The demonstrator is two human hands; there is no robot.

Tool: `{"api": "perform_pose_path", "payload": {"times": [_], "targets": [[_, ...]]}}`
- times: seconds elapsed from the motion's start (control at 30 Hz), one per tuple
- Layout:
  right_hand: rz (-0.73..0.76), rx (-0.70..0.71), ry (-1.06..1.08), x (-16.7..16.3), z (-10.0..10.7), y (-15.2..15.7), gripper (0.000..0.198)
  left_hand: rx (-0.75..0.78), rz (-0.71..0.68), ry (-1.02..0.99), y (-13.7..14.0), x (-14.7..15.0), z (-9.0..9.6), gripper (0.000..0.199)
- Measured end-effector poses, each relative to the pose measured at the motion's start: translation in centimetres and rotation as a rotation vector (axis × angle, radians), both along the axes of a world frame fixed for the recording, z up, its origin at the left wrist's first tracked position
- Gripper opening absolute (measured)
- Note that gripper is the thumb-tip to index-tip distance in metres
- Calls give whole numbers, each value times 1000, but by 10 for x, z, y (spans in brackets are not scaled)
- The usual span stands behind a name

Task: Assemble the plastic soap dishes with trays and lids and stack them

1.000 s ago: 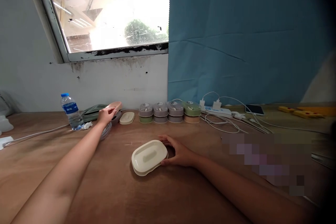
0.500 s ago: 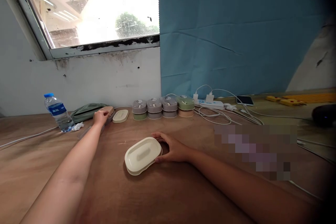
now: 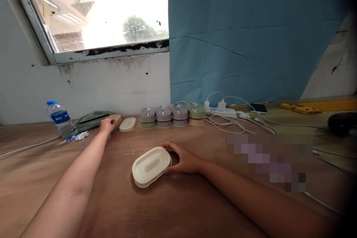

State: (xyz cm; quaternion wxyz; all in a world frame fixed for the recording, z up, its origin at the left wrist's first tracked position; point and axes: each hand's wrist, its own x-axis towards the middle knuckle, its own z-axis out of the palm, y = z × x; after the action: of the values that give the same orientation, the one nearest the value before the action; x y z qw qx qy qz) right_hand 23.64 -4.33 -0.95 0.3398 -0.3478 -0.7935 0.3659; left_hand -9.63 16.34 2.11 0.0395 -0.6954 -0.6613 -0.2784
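In front of me a cream oval lunch box lid with a raised bar in its middle lies tilted at the table's centre. My right hand grips its right end between thumb and fingers. Far to the left, my left hand is stretched out beside a green pouch. Its fingers are closed at the edge of a peach-coloured oval piece, which they partly cover. A second cream lid lies just right of that piece.
Several two-tier lunch boxes, grey and green, stand in a row by the wall. A water bottle and crumpled tissue are at left. A power strip, tangled cables and a phone lie at right. A blurred patch hides part of the table.
The view has shifted very slightly. Both hands stay where they were, the right on the cream lid and the left at the peach-coloured piece.
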Motion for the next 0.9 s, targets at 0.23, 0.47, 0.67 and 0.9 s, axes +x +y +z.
{"api": "perform_pose_path", "payload": {"times": [0.23,0.47,0.67,0.9], "targets": [[17,-6,-1,0,-1,1,75,71,-1,10,-17,15,9,39],[-20,56,-49,0,-1,2,66,130,-179,-14,-73,52,33,27],[-105,79,112,-1,-3,7,30,-111,-973,75,-185,91,33,24],[-23,44,206,-1,-7,10,28,-201,-927,41,-224,85,30,15]]}}
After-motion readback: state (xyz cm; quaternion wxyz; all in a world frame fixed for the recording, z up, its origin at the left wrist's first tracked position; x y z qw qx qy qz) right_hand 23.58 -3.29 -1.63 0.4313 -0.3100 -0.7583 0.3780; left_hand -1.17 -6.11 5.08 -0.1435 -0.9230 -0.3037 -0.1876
